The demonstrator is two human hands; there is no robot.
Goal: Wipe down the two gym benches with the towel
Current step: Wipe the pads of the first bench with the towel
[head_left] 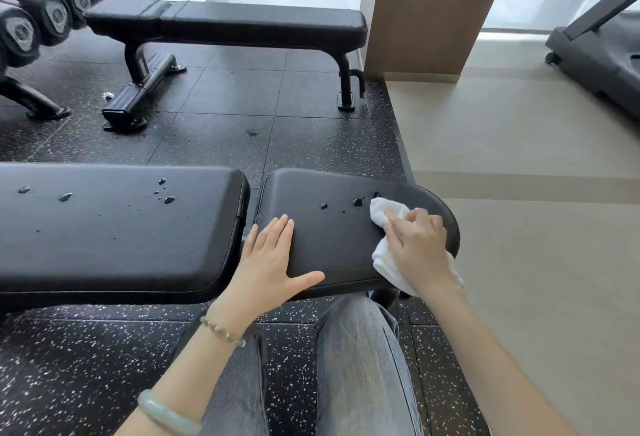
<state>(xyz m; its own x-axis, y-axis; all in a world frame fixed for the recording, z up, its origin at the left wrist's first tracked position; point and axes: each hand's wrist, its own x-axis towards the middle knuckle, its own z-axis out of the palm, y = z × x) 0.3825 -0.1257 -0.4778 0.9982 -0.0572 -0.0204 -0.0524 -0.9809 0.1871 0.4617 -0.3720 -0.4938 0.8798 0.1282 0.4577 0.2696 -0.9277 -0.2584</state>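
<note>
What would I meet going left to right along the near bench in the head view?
Long pad → left hand, flat on the seat pad → water drops → towel bunched in the right hand.

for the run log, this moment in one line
right hand: holds towel on seat | left hand: flat on seat | drops: on near bench

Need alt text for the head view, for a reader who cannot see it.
A person's right hand presses a white towel beside water droplets on the near bench's seat pad, while the left hand rests flat on it. More droplets dot its long pad; a second bench stands behind.
</note>
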